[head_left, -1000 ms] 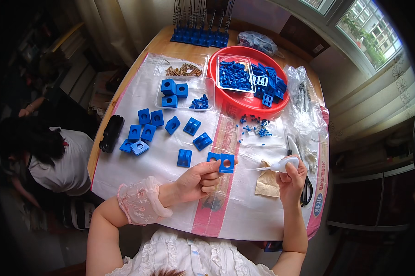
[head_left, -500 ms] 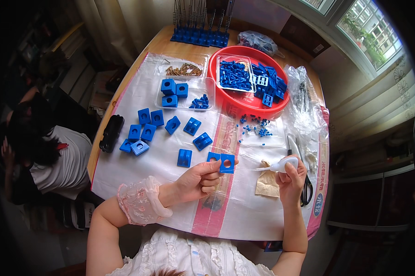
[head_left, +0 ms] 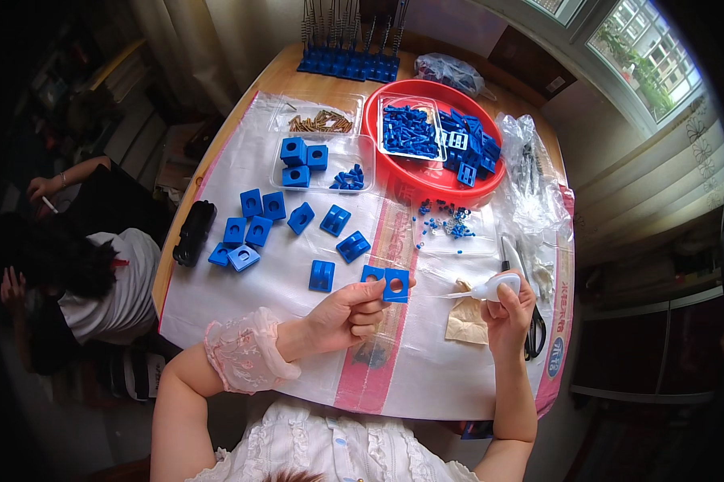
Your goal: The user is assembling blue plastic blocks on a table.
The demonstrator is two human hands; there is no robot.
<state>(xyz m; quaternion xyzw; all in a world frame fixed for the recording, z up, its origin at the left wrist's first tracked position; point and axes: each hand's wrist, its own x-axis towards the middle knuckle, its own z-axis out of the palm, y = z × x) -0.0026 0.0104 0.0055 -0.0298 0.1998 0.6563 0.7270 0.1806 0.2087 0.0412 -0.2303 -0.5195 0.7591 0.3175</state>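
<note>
My left hand (head_left: 347, 316) pinches a blue square plastic piece with a round hole (head_left: 403, 295) near the front of the table. Part of another blue holed piece (head_left: 372, 273) shows directly beside it. In my right hand (head_left: 508, 317) is a small white squeeze bottle (head_left: 497, 287), probably glue, with its thin nozzle pointing left at the held piece. Whether the fine tip touches the piece is too small to tell. Just beyond my left hand stands a blue slotted block (head_left: 322, 275). More blue blocks (head_left: 352, 247) lie farther off and to the left.
A red basin (head_left: 384, 165) holds blue parts at the back. Clear trays (head_left: 370, 153) hold blocks, small blue pegs and brass-coloured screws. A black case (head_left: 194, 233) lies at the left edge. Black-handled scissors (head_left: 536, 333) and plastic bags (head_left: 530, 177) are at right. Another person (head_left: 109, 281) sits at left.
My hands, the blue piece and the bottle stay in place. At left, the other person has shifted, and their hand holding a thin white stick now shows.
</note>
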